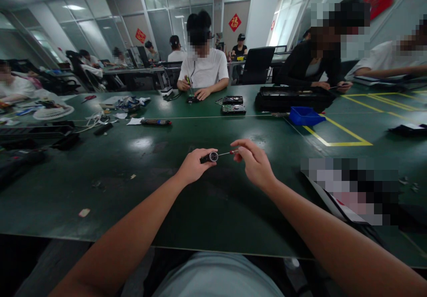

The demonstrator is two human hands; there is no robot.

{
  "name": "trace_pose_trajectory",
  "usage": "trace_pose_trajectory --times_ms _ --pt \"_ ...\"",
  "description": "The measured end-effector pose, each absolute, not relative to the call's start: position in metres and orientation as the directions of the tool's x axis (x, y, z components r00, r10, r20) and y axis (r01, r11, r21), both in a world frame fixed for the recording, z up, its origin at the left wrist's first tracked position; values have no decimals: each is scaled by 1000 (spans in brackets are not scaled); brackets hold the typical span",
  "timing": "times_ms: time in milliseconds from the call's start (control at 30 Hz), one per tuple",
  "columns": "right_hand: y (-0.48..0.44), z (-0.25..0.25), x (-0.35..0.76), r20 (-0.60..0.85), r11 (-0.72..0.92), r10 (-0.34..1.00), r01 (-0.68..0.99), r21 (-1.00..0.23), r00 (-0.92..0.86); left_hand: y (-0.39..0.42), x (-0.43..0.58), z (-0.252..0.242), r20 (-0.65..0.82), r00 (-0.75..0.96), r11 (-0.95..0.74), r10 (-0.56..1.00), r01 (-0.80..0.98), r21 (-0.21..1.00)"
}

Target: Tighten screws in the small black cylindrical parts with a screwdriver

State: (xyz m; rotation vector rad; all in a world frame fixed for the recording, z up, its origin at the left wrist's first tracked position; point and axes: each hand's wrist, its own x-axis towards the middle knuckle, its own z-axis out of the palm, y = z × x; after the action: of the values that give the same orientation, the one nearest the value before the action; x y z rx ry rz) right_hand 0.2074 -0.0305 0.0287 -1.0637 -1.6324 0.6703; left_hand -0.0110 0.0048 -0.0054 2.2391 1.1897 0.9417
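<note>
Containers: one tray (pixel 303 117), blue, placed near the far right part of the surface (pixel 133 217); its contents cannot be made out. One case (pixel 283 102), long, black and open-topped, set along the far edge, behind the tray; its interior is seen only dimly. One dish (pixel 66 111), white, round and ribbed at the rim, placed toward the far left corner, with a dark item laid on it.

Materials and shapes: surface, dark green, smooth, dully reflective, marked at the far right by yellow tape (pixel 350 144) in straight-sided outlines. One cylinder (pixel 211 157), dark, its round end circled by a pale ring. One screwdriver (pixel 230 153), with a thin metal shaft and a small red handle. Two flat rectangular drives (pixel 233 109), placed left of the tray.

Hands: the cylinder is held above the surface, inward from the middle of the near edge, wrapped by the left hand (pixel 192 166), ringed end turned toward the screwdriver. The handle is pinched by thumb and fingers of the right hand (pixel 256 162), forefinger raised and bent. The shaft is pointed at the ringed end; whether the tip is seated cannot be told.
</note>
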Motion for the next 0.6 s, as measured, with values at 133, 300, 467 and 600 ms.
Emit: trace_pose_trajectory --times_ms 133,300,467,600 --pt "-30 27 207 430 423 901 357 -833 -62 3 -9 -4 356 409 -539 840 550 638" --pt "-29 26 209 429 425 900 375 -824 -78 4 -10 -5 370 406 -546 836 543 638" --pt "-31 30 208 411 421 905 384 -822 -114 5 -11 -7 373 406 -549 834 552 627" --pt "-31 29 207 402 394 914 375 -839 -61 5 -11 -7 370 412 -551 833 553 625"
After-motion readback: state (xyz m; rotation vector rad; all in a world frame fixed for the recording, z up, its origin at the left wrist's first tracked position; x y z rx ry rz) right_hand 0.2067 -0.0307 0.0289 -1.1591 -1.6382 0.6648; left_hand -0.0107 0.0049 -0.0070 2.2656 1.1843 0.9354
